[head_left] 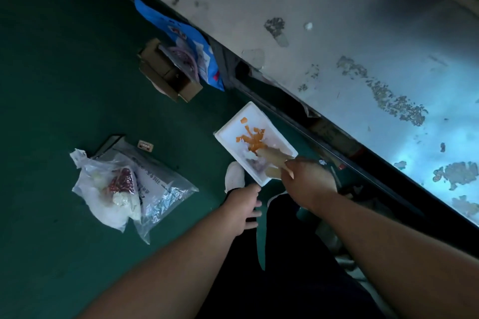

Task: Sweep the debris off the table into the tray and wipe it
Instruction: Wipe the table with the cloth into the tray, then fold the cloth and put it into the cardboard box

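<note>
A white foam tray [242, 124] hangs just below the table's edge, above the green floor. Orange scraps [252, 141] and pale bits lie in it. My left hand [242, 211] grips the tray's near corner from below. My right hand [309, 180] is closed on a pale beige cloth [273, 159], which rests inside the tray's near end against the scraps. The table [337, 33] fills the upper right; its grey top is worn, with dark flaky patches [396, 101] scattered over it.
On the floor to the left lie clear plastic bags [116, 189] with red and white contents, a small label box [146, 146], an open cardboard box [166, 72] and a blue bag [186, 41]. My white shoe [234, 173] is under the tray.
</note>
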{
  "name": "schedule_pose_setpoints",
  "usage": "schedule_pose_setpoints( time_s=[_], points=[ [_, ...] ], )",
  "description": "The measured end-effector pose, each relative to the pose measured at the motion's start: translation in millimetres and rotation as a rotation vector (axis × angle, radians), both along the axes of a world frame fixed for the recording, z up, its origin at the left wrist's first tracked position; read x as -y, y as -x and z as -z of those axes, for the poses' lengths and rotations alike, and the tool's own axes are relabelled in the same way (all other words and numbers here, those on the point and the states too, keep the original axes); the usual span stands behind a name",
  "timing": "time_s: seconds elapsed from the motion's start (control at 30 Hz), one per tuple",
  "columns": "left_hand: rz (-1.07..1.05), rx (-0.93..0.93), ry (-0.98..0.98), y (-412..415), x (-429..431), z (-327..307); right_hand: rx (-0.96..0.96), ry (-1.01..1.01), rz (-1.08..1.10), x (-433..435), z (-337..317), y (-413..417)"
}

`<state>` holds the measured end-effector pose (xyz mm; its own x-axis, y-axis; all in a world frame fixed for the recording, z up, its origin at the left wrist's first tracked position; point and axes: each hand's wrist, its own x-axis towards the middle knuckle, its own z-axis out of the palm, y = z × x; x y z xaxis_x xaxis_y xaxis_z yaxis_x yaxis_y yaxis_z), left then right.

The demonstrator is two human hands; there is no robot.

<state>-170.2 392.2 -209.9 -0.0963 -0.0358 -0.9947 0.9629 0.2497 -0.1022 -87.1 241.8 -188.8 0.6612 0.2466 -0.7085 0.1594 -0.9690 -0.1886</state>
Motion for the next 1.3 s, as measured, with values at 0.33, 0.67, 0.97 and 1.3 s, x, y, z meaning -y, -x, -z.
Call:
schedule_pose_setpoints(
  time_s=[0.33, 0.67, 0.97, 1.3],
  points=[
    [0.694, 0.789, -0.378, -32.1, -17.6, -62.3, 0.060, -0.238, -0.164, -15.1, -83.7, 0.5],
    [1.657, 1.238, -0.400, -98.1, -0.7, -194.3, 0.382, -0.312, -0.165, 32.0, -197.4, -12.7],
    [1.520, 1.326, -0.286, -128.3, 38.7, -282.6, 0.320, -0.275, 0.126, 128.8, -294.8, -14.3],
    [0.440, 1.247, 0.547, -170.3, 123.0, -410.5, -0.001, -1.771, 1.413, 224.2, -367.1, -28.4]
  ],
)
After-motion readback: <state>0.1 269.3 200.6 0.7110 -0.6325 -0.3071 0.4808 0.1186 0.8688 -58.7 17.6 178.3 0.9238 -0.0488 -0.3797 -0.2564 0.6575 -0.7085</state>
